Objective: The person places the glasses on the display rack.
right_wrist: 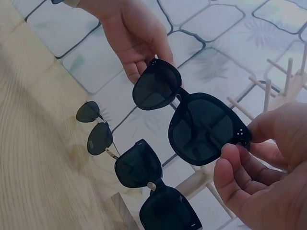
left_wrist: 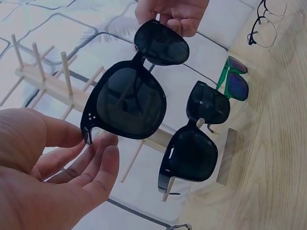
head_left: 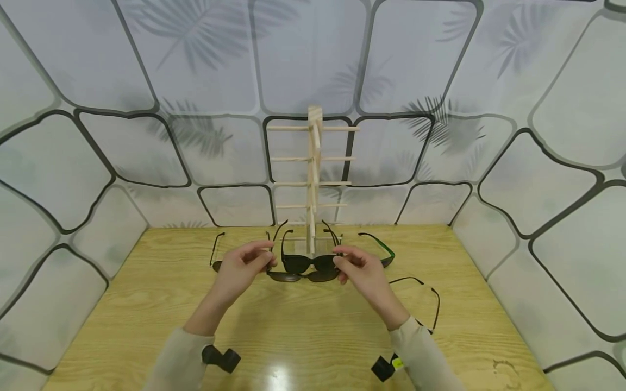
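Between my two hands is a pair of black sunglasses (left_wrist: 129, 103) with large rounded lenses. Thumb and fingers of my left hand (head_left: 239, 271) pinch one outer corner, near the hinge. My right hand (head_left: 364, 274) pinches the opposite corner the same way. The arms of the sunglasses point away from me, toward a wooden display stand (head_left: 314, 163) with rows of pegs. Lower down, a second pair of black sunglasses (left_wrist: 192, 155) rests on the stand's bottom pegs, with a peg end showing at its bridge. The held pair is in front of it, apart from it in the wrist views.
Green-framed sunglasses (left_wrist: 237, 86) lie right of the stand, and thin-framed eyeglasses (left_wrist: 264, 31) lie nearer on that side. Dark-lensed sunglasses (right_wrist: 100, 138) sit on the left. Patterned cloth walls (head_left: 225, 152) enclose the wooden table (head_left: 293, 331) at the back and sides.
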